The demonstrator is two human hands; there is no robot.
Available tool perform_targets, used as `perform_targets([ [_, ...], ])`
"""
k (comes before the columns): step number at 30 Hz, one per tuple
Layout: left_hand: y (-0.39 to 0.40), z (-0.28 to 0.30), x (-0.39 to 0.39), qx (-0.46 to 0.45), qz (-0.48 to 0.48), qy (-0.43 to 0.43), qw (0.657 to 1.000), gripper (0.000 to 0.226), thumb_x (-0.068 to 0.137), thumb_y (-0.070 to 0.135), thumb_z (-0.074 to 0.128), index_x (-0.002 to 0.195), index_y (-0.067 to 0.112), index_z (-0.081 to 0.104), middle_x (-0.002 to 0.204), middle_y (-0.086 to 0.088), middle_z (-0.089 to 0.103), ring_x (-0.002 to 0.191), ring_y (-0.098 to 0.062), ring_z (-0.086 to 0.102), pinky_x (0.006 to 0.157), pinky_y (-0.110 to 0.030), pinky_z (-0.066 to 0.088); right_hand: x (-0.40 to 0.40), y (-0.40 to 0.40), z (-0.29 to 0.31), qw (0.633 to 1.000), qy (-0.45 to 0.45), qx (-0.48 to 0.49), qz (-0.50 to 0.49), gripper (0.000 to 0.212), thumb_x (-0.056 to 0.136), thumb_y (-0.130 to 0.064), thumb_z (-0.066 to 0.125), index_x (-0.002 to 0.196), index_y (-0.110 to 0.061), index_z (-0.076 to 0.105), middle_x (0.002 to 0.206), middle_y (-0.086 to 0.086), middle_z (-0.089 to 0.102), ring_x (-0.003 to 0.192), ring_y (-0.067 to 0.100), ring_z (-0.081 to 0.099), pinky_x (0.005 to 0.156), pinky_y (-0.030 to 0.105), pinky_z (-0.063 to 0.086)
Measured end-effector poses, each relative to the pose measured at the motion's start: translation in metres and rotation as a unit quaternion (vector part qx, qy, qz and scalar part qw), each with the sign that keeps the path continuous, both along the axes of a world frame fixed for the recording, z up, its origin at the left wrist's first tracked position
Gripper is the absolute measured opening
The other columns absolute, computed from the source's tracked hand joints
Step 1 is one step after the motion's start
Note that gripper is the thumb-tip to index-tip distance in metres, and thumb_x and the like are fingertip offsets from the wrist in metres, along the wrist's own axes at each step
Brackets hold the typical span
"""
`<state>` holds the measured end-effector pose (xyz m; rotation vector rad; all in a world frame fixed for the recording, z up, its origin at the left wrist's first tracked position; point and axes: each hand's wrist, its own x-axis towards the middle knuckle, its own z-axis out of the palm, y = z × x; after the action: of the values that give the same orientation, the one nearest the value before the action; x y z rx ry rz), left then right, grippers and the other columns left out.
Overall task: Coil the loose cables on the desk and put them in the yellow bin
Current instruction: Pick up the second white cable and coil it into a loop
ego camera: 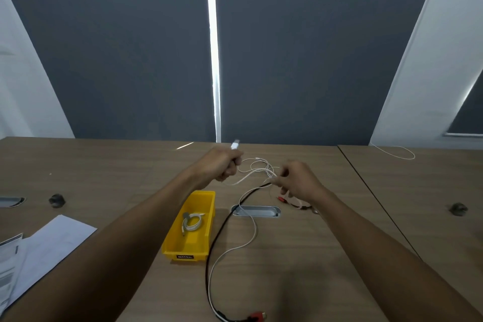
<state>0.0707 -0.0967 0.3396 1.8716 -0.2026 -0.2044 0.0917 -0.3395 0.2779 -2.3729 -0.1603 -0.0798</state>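
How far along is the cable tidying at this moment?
Done: one coiled white cable lies in the yellow bin. In hand: the left hand grips a white plug while the right hand pinches the tangled white cable. Left: the black cable, another white one at far right.

The black cable (219, 238) is cut off by the bottom edge beside its red plug (257, 317), the papers (15, 256) are cropped at left, and the red-tipped cable (290, 201) is partly hidden behind the right hand (300, 180).
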Motion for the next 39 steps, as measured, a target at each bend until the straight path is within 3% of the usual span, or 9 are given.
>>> perform_targets([
  [8, 0.003, -0.039, 0.005, 0.188, -0.013, -0.024, 0.982, 0.051, 0.11, 0.036, 0.036, 0.098, 0.001, 0.071, 0.086, -0.006, 0.08, 0.05, -0.01, 0.057, 0.062, -0.027, 0.048, -0.012, 0.019, 0.034, 0.995, -0.067, 0.074, 0.028, 0.029, 0.093, -0.023, 0.079, 0.084, -0.003, 0.059, 0.076, 0.017, 0.072, 0.055, 0.019, 0.068, 0.055, 0.034, 0.057],
  [15, -0.004, -0.054, 0.016, 0.04, 0.098, -0.019, 0.994, 0.047, 0.109, 0.041, 0.04, 0.126, 0.002, 0.059, 0.118, -0.012, 0.067, 0.085, -0.018, 0.076, 0.075, -0.033, 0.056, -0.027, 0.029, 0.042, 0.986, -0.056, 0.099, 0.12, 0.023, 0.095, -0.022, 0.077, 0.088, -0.005, 0.063, 0.081, 0.017, 0.072, 0.062, 0.024, 0.071, 0.067, 0.05, 0.06],
  [20, -0.021, -0.039, 0.028, -0.251, 0.203, -0.004, 0.946, 0.047, 0.109, 0.033, 0.043, 0.116, -0.009, 0.062, 0.106, -0.02, 0.074, 0.092, -0.024, 0.077, 0.077, -0.034, 0.062, -0.036, 0.026, 0.042, 0.977, 0.001, 0.074, 0.199, 0.02, 0.1, -0.022, 0.069, 0.092, -0.006, 0.062, 0.079, 0.015, 0.075, 0.052, 0.02, 0.061, 0.052, 0.031, 0.051],
  [24, -0.015, -0.013, 0.036, -0.4, 0.182, 0.013, 0.898, 0.052, 0.112, 0.033, 0.032, 0.124, -0.012, 0.054, 0.115, -0.02, 0.073, 0.093, -0.018, 0.077, 0.071, -0.025, 0.061, -0.036, 0.013, 0.023, 0.966, 0.07, -0.015, 0.247, 0.023, 0.103, -0.023, 0.063, 0.09, -0.004, 0.066, 0.086, 0.009, 0.077, 0.062, 0.017, 0.068, 0.062, 0.04, 0.054],
  [27, -0.006, 0.007, 0.038, -0.424, 0.182, 0.008, 0.887, 0.049, 0.112, 0.035, 0.029, 0.109, -0.004, 0.059, 0.094, -0.011, 0.076, 0.078, -0.012, 0.076, 0.065, -0.019, 0.056, -0.037, 0.002, 0.0, 0.959, 0.117, -0.078, 0.246, 0.021, 0.102, -0.022, 0.056, 0.096, -0.005, 0.067, 0.097, 0.007, 0.077, 0.077, 0.016, 0.073, 0.068, 0.038, 0.058],
  [29, -0.003, 0.02, 0.038, -0.423, 0.172, 0.0, 0.889, 0.041, 0.113, 0.033, 0.028, 0.091, 0.01, 0.052, 0.069, -0.001, 0.06, 0.052, -0.009, 0.054, 0.056, -0.018, 0.041, -0.035, -0.006, -0.013, 0.957, 0.139, -0.09, 0.237, 0.02, 0.102, -0.019, 0.053, 0.099, -0.006, 0.069, 0.103, 0.01, 0.075, 0.087, 0.014, 0.072, 0.076, 0.041, 0.06],
  [31, 0.0, 0.028, 0.035, -0.429, 0.166, 0.009, 0.888, 0.031, 0.112, 0.028, 0.033, 0.09, 0.013, 0.049, 0.064, 0.001, 0.048, 0.052, -0.01, 0.038, 0.06, -0.022, 0.033, -0.032, -0.011, -0.022, 0.956, 0.158, -0.093, 0.231, 0.021, 0.101, -0.011, 0.049, 0.101, -0.005, 0.069, 0.101, 0.008, 0.074, 0.089, 0.01, 0.07, 0.078, 0.041, 0.06],
  [36, 0.009, 0.041, 0.026, -0.456, 0.062, 0.073, 0.885, 0.031, 0.109, 0.023, 0.039, 0.105, 0.003, 0.063, 0.056, 0.008, 0.04, 0.037, -0.005, 0.028, 0.046, -0.018, 0.025, -0.024, -0.01, -0.028, 0.973, 0.137, -0.065, 0.176, 0.017, 0.101, -0.005, 0.055, 0.093, -0.002, 0.069, 0.099, 0.013, 0.079, 0.076, 0.015, 0.073, 0.062, 0.02, 0.051],
  [39, 0.014, 0.044, 0.022, -0.37, 0.028, 0.056, 0.927, 0.03, 0.103, 0.023, 0.041, 0.092, 0.009, 0.065, 0.049, 0.009, 0.028, 0.034, -0.006, 0.017, 0.043, -0.022, 0.015, -0.013, -0.012, -0.024, 0.987, 0.081, -0.037, 0.13, 0.019, 0.096, -0.003, 0.063, 0.078, -0.003, 0.067, 0.088, 0.018, 0.077, 0.064, 0.02, 0.07, 0.061, 0.029, 0.055],
])
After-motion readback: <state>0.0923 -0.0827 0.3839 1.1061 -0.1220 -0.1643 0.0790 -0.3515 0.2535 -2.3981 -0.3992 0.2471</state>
